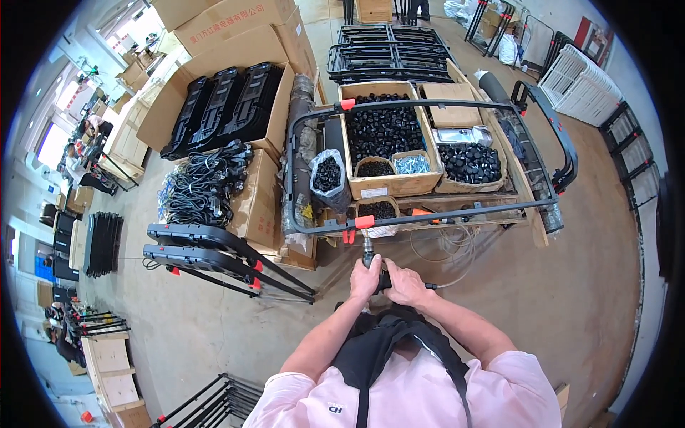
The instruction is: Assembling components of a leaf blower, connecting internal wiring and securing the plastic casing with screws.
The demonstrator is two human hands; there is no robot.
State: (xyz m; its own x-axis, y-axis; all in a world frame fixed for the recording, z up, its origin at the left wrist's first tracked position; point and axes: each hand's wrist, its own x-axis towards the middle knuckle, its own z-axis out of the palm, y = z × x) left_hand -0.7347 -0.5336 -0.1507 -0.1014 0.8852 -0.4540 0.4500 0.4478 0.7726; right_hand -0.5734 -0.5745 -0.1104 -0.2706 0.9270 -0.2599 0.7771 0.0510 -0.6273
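Both my hands are on an air drill [367,247] with a silver chuck, aimed away from me. My left hand [364,278] closes round the drill's body near the chuck. Wrapped round its rear and grip is my right hand [404,285], which hides part of the tool. The drill's front end meets a red clip [364,222] on the near bar of a black tubular frame [457,212]; the tip's exact contact is too small to make out. This frame lies across boxes on a wooden bench. A second red clip [347,104] sits on its far bar.
Cartons of black plastic caps [385,125], a bag of small black parts [328,175] and silver screws [412,165] stand inside the frame. At left are bundled cables [207,184] and black folded stands [193,246]. An air hose [464,267] trails right of the drill.
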